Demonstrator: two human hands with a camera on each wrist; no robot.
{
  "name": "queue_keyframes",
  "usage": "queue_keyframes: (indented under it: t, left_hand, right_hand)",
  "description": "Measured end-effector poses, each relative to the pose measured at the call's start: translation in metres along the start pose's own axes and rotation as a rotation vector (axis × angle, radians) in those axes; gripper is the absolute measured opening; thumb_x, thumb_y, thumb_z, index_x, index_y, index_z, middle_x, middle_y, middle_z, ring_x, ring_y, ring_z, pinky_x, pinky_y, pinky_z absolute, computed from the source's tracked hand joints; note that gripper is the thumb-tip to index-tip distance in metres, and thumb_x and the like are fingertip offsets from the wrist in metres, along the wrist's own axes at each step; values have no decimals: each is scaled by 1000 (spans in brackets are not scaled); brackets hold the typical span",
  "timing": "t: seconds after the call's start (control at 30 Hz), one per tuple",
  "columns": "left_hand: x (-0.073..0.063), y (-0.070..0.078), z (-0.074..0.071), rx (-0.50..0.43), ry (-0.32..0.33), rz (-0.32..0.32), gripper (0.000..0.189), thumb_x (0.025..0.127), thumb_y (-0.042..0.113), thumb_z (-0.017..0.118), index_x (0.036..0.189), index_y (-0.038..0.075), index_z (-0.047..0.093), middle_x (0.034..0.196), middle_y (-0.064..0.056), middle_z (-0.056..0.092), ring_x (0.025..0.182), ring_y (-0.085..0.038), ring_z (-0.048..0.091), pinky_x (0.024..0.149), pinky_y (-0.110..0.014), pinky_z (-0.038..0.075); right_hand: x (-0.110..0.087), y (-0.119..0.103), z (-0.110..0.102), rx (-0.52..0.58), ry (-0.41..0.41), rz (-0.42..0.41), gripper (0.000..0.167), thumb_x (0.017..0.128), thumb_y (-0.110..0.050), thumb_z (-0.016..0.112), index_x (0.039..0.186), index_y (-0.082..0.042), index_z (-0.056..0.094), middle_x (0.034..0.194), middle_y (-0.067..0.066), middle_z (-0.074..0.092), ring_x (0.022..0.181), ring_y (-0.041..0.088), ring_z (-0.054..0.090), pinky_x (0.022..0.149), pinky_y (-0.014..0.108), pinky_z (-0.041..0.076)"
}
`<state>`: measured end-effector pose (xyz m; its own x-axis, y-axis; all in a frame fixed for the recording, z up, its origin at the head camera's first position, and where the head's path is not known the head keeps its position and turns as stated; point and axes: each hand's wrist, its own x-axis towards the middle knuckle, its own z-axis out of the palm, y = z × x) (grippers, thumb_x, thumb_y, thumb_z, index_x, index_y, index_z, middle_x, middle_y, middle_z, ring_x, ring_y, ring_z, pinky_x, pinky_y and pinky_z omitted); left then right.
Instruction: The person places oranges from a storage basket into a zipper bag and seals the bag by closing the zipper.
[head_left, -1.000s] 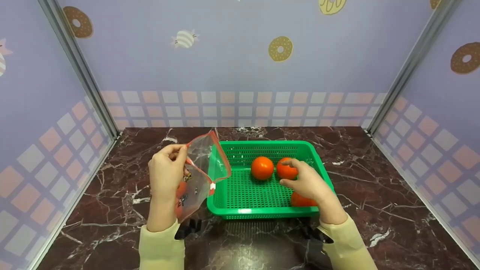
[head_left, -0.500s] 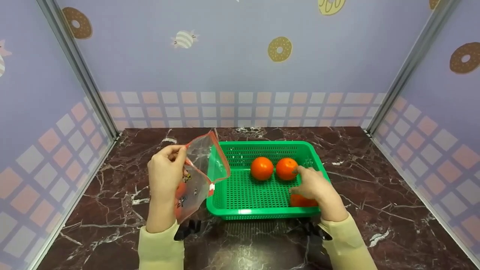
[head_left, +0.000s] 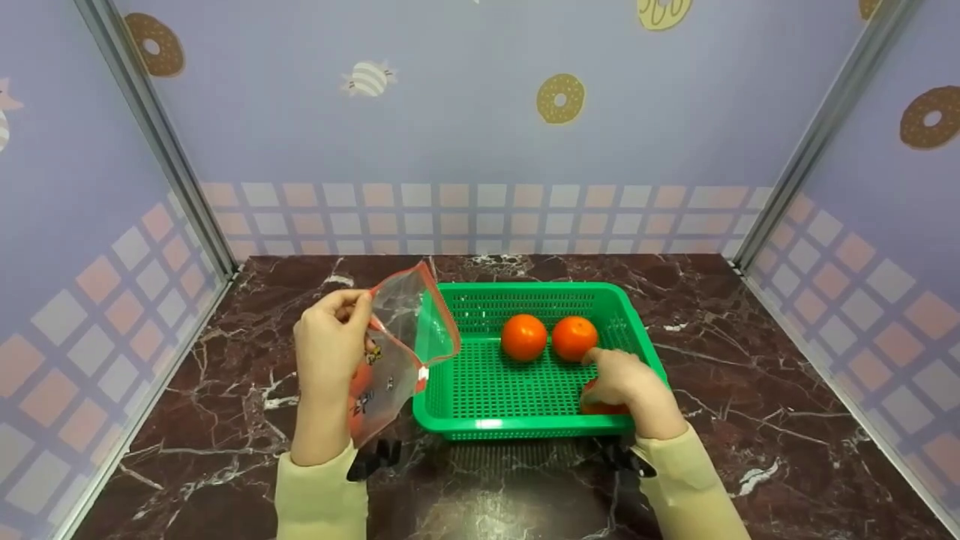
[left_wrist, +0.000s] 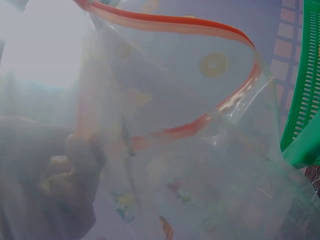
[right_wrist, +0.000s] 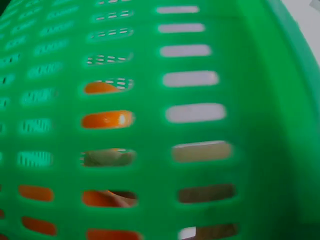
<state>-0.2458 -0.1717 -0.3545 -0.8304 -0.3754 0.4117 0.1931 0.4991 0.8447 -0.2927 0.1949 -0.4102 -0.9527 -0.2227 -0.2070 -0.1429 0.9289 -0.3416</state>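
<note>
"Basket (head_left: 525,424) of green plastic, set on a dark marbled table (head_left: 750,390), short of its back edge. What does it hold?"

"Three orange fruits in sight. A middle fruit (head_left: 523,337) and a far-right fruit (head_left: 574,339) sit side by side in the basket's far half; a near-right fruit (head_left: 602,409) lies at its near right corner, partly covered by the right hand (head_left: 628,381)."

"Is that hand gripping it?"

"Cannot tell. Its fingers are bent over the near-right fruit, the thumb on the left, and the palm side is hidden. From the right wrist, only slivers of fruit and hand show through the basket's slots."

"And the left hand (head_left: 328,345)?"

"Beyond the basket's left edge, thumb and bent fingers pinching a clear zip bag (head_left: 396,401) by its red rim. The bag's mouth gapes toward the basket, a white slider (head_left: 424,373) at its lower corner. Red-orange shapes (head_left: 361,380) show through the printed plastic."

"The setting?"

"Pale yellow sleeves (head_left: 322,491) on both arms; lilac walls (head_left: 465,142) with doughnuts and checks rise behind the table's back edge and along its sides."
</note>
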Motion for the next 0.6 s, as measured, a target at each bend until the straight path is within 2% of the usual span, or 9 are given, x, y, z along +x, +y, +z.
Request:
queue_keyframes:
  t: [0.23, 0.37, 0.5, 0.6]
  left_hand:
    - [-1, 0, 0, -6, -14, 6, 20, 107, 14, 66, 112, 1, 80, 71, -8, 72, 44, -14, 61, 41, -20, 46]
    - [-1, 0, 0, -6, -7, 4, 19, 106, 14, 66, 110, 2, 81, 70, -8, 72, 44, -14, 61, 40, -19, 46]
    - [0, 0, 0, -3, 2, 3, 19, 106, 15, 67, 107, 3, 81, 69, -9, 72, 43, -11, 59, 38, -18, 42]
    - [-1, -1, 0, -5, 2, 0, 19, 106, 15, 67, 107, 2, 81, 69, -10, 72, 43, -12, 60, 37, -18, 39]
  right_hand:
    - [-1, 0, 1, -69, -41, -34, 63, 80, -17, 93, 135, 0, 67, 125, 26, 70, 122, 56, 57, 109, 65, 44]
    - [-1, 1, 2, -112, -73, -54, 59, 81, -17, 93, 133, -1, 69, 123, 24, 71, 120, 55, 59, 110, 66, 43]
    - [0, 1, 4, -116, -94, -61, 54, 82, -10, 88, 132, -1, 70, 122, 22, 71, 109, 43, 65, 100, 56, 53]
    - [0, 1, 4, -119, -100, -65, 50, 83, -7, 86, 130, -1, 71, 120, 21, 72, 100, 36, 67, 90, 50, 57]
